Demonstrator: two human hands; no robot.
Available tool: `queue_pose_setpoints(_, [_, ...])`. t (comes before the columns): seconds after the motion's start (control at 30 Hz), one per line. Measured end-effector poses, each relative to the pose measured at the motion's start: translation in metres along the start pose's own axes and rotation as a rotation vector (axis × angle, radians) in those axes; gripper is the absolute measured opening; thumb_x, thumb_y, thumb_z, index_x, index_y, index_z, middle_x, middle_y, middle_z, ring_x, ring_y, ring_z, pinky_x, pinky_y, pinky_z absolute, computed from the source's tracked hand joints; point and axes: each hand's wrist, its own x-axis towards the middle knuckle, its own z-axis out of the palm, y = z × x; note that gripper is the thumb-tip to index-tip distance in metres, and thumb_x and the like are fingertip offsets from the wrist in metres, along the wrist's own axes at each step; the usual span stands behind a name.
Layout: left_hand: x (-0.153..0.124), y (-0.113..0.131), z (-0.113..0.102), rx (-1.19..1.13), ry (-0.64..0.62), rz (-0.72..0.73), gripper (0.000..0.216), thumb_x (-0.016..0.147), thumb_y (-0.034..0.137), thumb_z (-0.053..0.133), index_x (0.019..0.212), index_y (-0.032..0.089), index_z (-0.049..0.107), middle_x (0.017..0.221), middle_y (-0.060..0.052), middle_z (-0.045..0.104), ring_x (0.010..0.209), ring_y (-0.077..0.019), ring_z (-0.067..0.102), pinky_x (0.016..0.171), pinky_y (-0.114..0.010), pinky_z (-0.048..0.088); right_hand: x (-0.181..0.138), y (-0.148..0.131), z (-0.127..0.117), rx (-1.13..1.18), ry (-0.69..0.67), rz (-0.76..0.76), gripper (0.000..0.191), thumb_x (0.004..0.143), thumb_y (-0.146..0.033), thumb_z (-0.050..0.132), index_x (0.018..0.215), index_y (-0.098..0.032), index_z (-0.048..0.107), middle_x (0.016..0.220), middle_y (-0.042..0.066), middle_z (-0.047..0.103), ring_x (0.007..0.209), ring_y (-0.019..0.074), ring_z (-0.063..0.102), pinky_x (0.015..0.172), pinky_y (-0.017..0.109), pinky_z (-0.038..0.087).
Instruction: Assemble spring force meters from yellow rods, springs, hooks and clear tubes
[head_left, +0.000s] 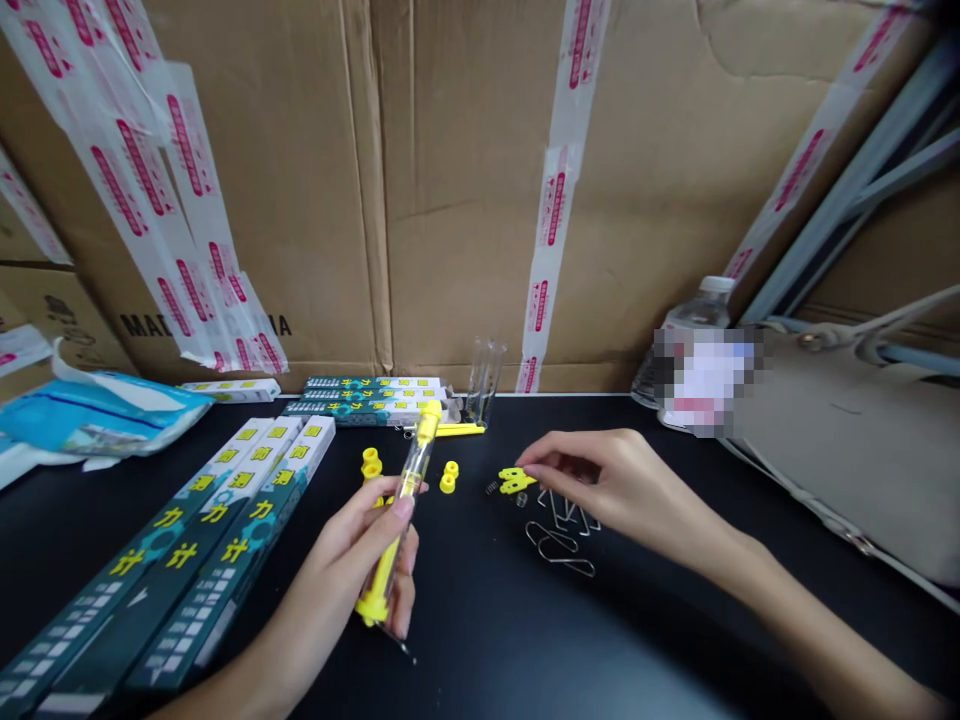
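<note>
Carton wall [465,210] of creased brown cardboard, banded with glossy tape, closing the far edge of a smooth black table [465,660]; from where I stand, a broad stretch of tabletop separates the person's forearms. A bag [847,440], grey and soft-sided, bounds this room on the right; printed boxes [180,530], long and square-edged, bound it on the left, with a shiny blue pack [112,410] beyond them. A clear bottle [705,305] stands by the bag, partly masked by blurring. The right hand [600,475] has thumb and forefinger drawn narrow at the edge of flat yellow plates [516,482]; whether they grip one, I cannot tell. The left hand [364,545] has its fingers wrapped round a tube [409,482], transparent, yellow-ended and tilted, held above the table just right of the boxes. Clear cylinders [486,385] stand near the carton wall. Bent wire hooks [574,566] lie below the right hand, round yellow caps [448,478] between the hands, and a fine coiled spring [492,489] beside the plates.
</note>
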Motion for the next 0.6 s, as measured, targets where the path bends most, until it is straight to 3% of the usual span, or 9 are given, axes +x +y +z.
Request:
queue_pose_setpoints(0.13, [-0.002, 0.002, 0.004, 0.008, -0.003, 0.010, 0.040, 0.083, 0.048, 0.068, 0.107, 0.021, 0.050, 0.057, 0.010, 0.056, 0.037, -0.0130, 0.061, 0.037, -0.018, 0.045, 0.003, 0.012, -0.010, -0.094, -0.111, -0.005, 0.016, 0.090, -0.029, 0.063, 0.089, -0.025, 0.078, 0.070, -0.001, 0.072, 0.056, 0.0141, 0.057, 0.054, 0.026, 0.040])
queue_pose_setpoints(0.2, [-0.001, 0.001, 0.005, 0.047, 0.009, -0.009, 0.038, 0.082, 0.051, 0.066, 0.098, 0.023, 0.048, 0.060, 0.009, 0.056, 0.033, -0.0103, 0.055, 0.031, -0.016, 0.040, 0.004, 0.022, -0.014, -0.137, -0.130, 0.012, 0.014, 0.088, -0.027, 0.065, 0.090, -0.025, 0.078, 0.073, 0.001, 0.072, 0.060, 0.0154, 0.058, 0.057, 0.027, 0.041])
queue_pose_setpoints(0.3, [-0.001, 0.001, 0.004, 0.093, 0.021, -0.028, 0.041, 0.085, 0.062, 0.058, 0.089, 0.024, 0.045, 0.059, 0.010, 0.052, 0.028, -0.0030, 0.029, 0.024, -0.012, 0.023, 0.004, 0.039, -0.020, -0.177, -0.167, 0.047, 0.010, 0.085, -0.025, 0.068, 0.087, -0.024, 0.077, 0.078, 0.002, 0.072, 0.065, 0.0176, 0.061, 0.061, 0.029, 0.043])
queue_pose_setpoints(0.4, [-0.007, 0.009, 0.003, 0.206, 0.032, 0.016, 0.039, 0.092, 0.063, 0.051, 0.095, 0.024, 0.051, 0.053, 0.012, 0.044, 0.032, -0.0034, 0.020, 0.029, -0.012, 0.018, 0.004, 0.050, -0.023, -0.193, -0.210, 0.072, 0.007, 0.083, -0.026, 0.071, 0.088, -0.024, 0.076, 0.082, 0.003, 0.070, 0.072, 0.0193, 0.062, 0.065, 0.029, 0.045])
queue_pose_setpoints(0.5, [-0.016, 0.019, 0.003, 0.689, 0.085, 0.231, 0.032, 0.098, 0.055, 0.047, 0.098, 0.024, 0.056, 0.053, 0.009, 0.043, 0.040, -0.0083, 0.037, 0.038, -0.016, 0.029, 0.005, 0.054, -0.023, -0.191, -0.246, 0.086, 0.010, 0.082, -0.028, 0.073, 0.090, -0.024, 0.076, 0.087, 0.004, 0.068, 0.077, 0.0201, 0.063, 0.070, 0.030, 0.047])
queue_pose_setpoints(0.6, [-0.023, 0.022, 0.002, 1.036, 0.132, 0.419, 0.025, 0.100, 0.047, 0.047, 0.106, 0.027, 0.060, 0.073, 0.004, 0.064, 0.063, -0.0145, 0.063, 0.058, -0.021, 0.048, 0.006, 0.055, -0.023, -0.179, -0.274, 0.106, 0.012, 0.083, -0.027, 0.070, 0.093, -0.023, 0.075, 0.091, 0.005, 0.068, 0.080, 0.0201, 0.063, 0.074, 0.031, 0.048])
